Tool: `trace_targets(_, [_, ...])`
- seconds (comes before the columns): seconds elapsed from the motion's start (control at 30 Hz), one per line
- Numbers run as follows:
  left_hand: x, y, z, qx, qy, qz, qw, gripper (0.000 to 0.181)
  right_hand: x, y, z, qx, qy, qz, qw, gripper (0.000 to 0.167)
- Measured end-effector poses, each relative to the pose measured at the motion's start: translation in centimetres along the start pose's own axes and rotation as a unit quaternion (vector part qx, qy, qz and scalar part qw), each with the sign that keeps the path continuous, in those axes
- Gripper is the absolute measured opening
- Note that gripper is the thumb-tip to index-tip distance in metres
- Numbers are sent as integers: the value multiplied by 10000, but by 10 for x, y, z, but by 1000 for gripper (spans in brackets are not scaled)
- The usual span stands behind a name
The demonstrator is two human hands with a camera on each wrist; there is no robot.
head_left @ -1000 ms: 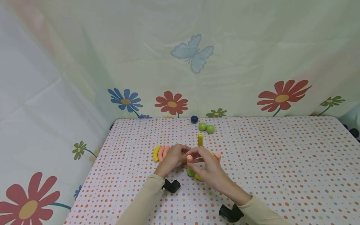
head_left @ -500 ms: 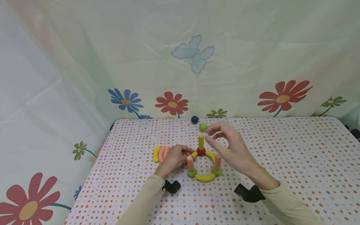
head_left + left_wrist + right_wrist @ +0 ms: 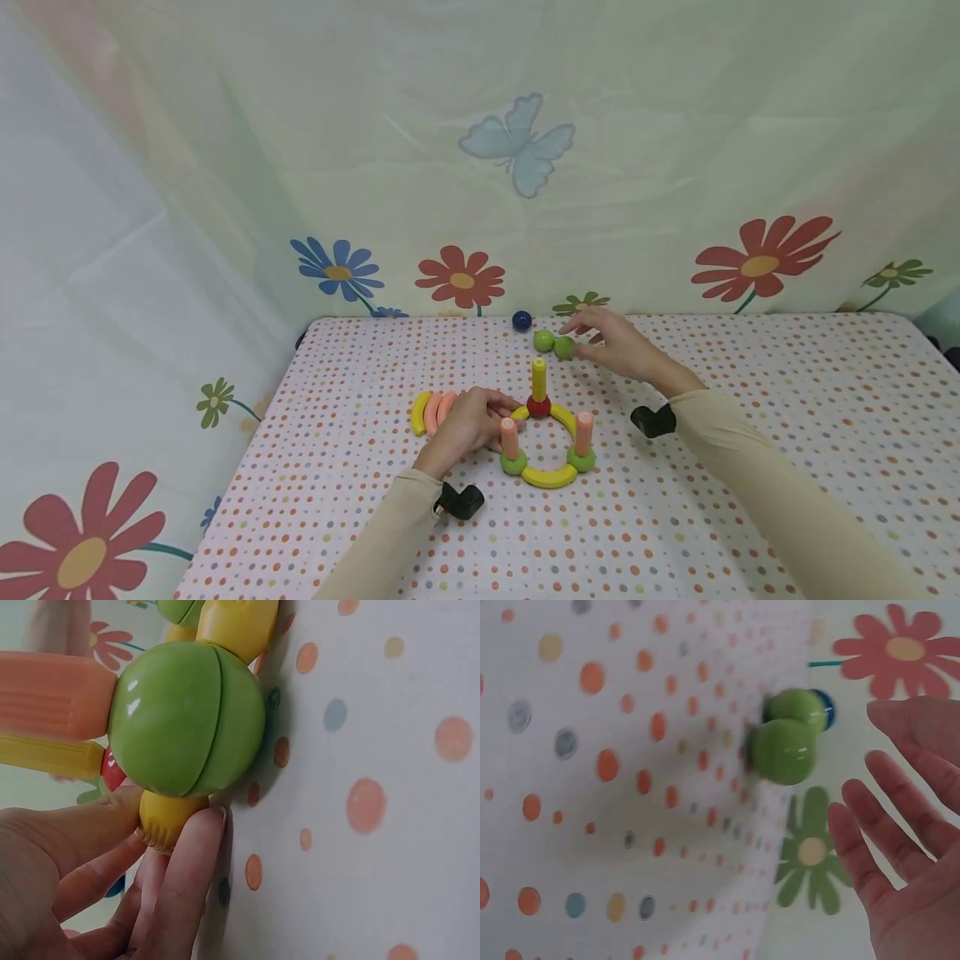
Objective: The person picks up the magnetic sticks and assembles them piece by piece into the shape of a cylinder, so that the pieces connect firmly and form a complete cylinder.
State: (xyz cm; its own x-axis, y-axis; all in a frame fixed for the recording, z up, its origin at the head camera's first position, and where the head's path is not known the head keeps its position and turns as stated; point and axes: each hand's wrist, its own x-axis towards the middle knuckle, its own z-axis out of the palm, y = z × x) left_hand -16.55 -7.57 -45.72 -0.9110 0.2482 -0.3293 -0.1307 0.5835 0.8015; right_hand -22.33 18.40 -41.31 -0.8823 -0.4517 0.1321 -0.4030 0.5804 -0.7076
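Just left of my right hand [image 3: 611, 346], fingers apart, sits the nearer green ball [image 3: 564, 347]; my left hand [image 3: 471, 419] pinches a yellow arc [image 3: 171, 817].

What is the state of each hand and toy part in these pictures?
Left hand: pinching a curved yellow piece
Right hand: holding nothing
Yellow stick: upright on the red ball
Pink sticks: each upright on a green ball
Loose green balls: side by side near the right hand
Blue ball: near the far edge of the table
Loose curved pieces: lying side by side
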Motion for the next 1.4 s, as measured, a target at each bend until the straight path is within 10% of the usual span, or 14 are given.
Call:
trace_targets(0.73, [-1, -1, 2, -300, -56, -114, 9995, 28, -4, 20, 29, -681, 0, 1035, 9923, 29])
trace_targets(1.4, [-1, 1, 1, -577, -122, -238, 9980, 27, -26, -6, 0, -189, 357, 293, 9988, 31])
